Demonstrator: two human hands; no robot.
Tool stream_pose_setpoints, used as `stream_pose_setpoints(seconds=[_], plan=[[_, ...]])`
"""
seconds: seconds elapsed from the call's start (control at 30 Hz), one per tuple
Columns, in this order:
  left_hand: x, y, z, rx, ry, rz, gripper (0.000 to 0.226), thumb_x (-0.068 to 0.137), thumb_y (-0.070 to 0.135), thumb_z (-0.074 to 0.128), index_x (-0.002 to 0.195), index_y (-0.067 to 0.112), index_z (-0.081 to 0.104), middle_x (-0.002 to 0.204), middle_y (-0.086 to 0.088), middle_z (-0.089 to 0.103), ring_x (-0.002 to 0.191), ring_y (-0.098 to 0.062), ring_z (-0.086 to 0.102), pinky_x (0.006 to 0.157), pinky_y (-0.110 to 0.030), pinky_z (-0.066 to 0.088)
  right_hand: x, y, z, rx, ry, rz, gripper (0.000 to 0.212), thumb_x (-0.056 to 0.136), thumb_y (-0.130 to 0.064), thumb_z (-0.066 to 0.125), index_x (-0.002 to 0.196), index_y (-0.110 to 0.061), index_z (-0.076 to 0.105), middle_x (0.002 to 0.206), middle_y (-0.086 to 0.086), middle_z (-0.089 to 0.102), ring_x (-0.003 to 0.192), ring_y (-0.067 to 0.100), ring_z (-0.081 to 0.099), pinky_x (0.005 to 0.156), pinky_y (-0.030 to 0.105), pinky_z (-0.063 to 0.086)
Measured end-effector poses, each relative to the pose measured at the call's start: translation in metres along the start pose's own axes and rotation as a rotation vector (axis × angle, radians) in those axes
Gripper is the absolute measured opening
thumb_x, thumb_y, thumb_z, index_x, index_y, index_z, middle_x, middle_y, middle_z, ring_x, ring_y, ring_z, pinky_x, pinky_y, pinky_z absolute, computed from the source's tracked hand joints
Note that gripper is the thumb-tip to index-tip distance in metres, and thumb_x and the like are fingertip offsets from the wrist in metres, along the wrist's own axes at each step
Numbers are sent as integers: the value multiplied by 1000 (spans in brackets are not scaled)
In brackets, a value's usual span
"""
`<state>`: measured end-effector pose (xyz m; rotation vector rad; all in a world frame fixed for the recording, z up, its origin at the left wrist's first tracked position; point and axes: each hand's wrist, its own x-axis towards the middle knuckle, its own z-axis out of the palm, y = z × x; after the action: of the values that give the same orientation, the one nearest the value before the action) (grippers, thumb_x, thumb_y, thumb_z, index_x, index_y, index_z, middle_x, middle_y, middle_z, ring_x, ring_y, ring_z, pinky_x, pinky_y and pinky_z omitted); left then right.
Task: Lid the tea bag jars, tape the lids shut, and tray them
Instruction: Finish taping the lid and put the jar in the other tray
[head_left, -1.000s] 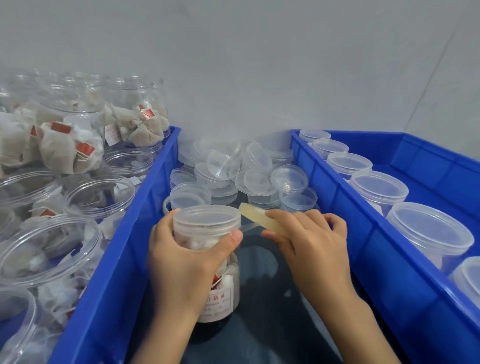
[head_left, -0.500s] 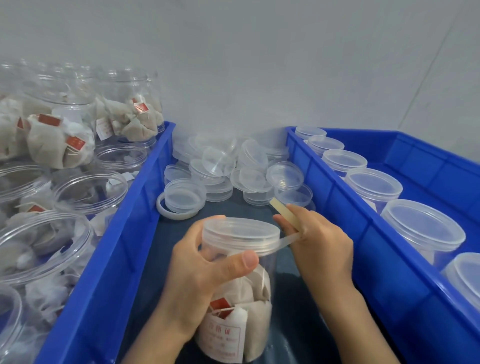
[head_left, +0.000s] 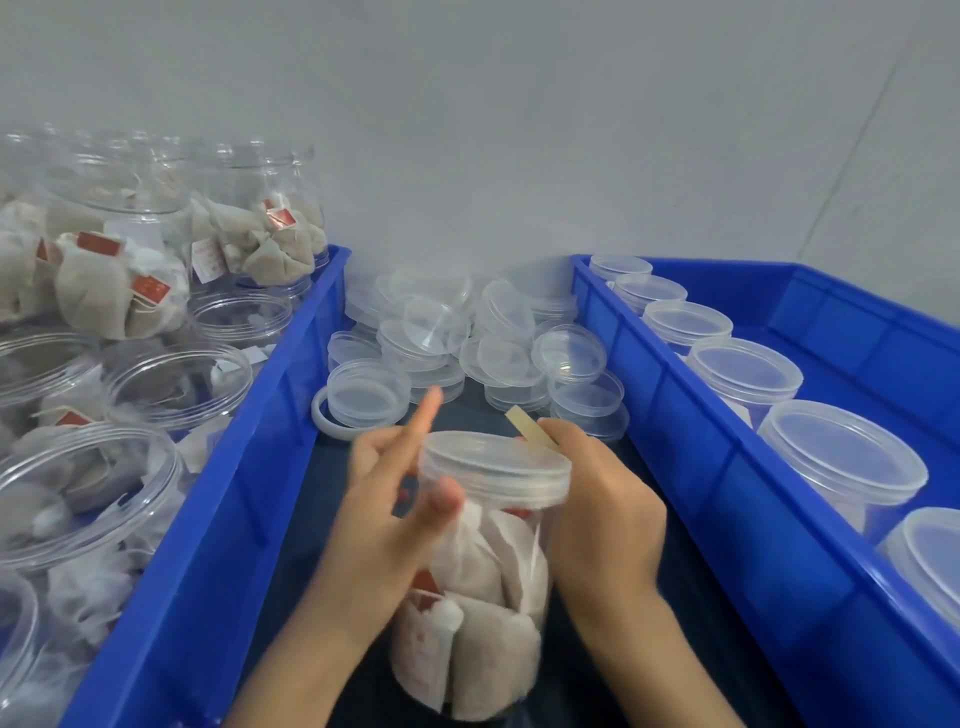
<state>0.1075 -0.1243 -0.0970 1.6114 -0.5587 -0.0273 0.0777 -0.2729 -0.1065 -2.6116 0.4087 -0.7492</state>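
So our left hand (head_left: 395, 499) has let go of the clear plastic jar of tea bags (head_left: 483, 587), fingers now spread loose beside it, blurry from moving. Our right hand (head_left: 597, 514) pinches the yellowish tape strip (head_left: 527, 432) at the translucent round lid (head_left: 493, 470), which it has pulled further round the rim. The jar stands just in front of the loose spare lids (head_left: 431, 332). Taping's probably nearly done; traying comes next.
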Motion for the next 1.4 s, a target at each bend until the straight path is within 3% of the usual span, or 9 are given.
stream_pose_setpoints(seconds=[0.1,0.23,0.37,0.53,0.73,0.83,0.97,1.17,1.4], plan=[[3,-4,-4,-24,142,-8,80,52,86,50,124,54,36,90,31,64,83,19,56,68,3,38,2,2,5,-66,99,35,35,96,-44,39,131,-45,39,108,-11,59,97,12,56,73,25,38],[0,-8,0,-171,164,21,44,82,51,62,121,55,44,118,20,64,111,6,55,93,-19,44,-1,-8,2,32,217,-62,44,90,-18,56,133,-25,51,106,3,62,89,29,60,67,34,39],[1,-4,2,39,135,55,90,44,88,59,126,55,39,129,20,52,118,8,47,97,-17,40,-7,-16,-5,-108,194,-190,65,67,-4,76,127,-18,58,88,6,64,57,30,61,44,29,43],[4,-4,-4,287,163,91,77,47,74,61,119,54,44,117,27,51,109,17,45,80,2,35,0,5,-23,144,-131,-150,83,79,-21,61,135,-59,14,87,-14,63,75,20,61,64,38,50],[6,-8,-4,112,153,43,63,62,48,65,122,54,47,127,32,50,119,13,43,101,-18,36,-13,29,-41,562,-750,-12,84,66,-21,63,123,-71,26,64,-9,61,52,9,54,48,26,45],[7,-7,3,17,186,27,56,67,31,59,121,45,50,127,24,53,122,4,46,107,-31,37,-13,31,-54,500,-711,-130,79,70,-47,63,126,-74,15,63,-31,55,54,-8,49,55,6,35],[9,-5,12,-21,262,35,52,65,21,53,117,26,56,121,11,58,115,-2,52,103,-31,40,-12,29,-73,243,-551,-154,77,61,-87,42,128,-72,8,54,-20,45,54,-5,45,58,13,34],[11,-5,13,-49,295,41,45,62,18,52,106,24,59,113,12,60,108,4,53,94,-16,41,10,32,-74,-13,-231,-183,96,49,-87,27,137,-48,23,119,-12,58,97,11,56,79,30,47],[17,-3,2,-169,204,-38,48,60,12,55,104,29,62,108,14,63,100,7,57,81,-8,43,36,25,-36,-177,-176,-228,103,48,-87,22,137,-35,27,101,6,67,93,30,61,65,34,41]])
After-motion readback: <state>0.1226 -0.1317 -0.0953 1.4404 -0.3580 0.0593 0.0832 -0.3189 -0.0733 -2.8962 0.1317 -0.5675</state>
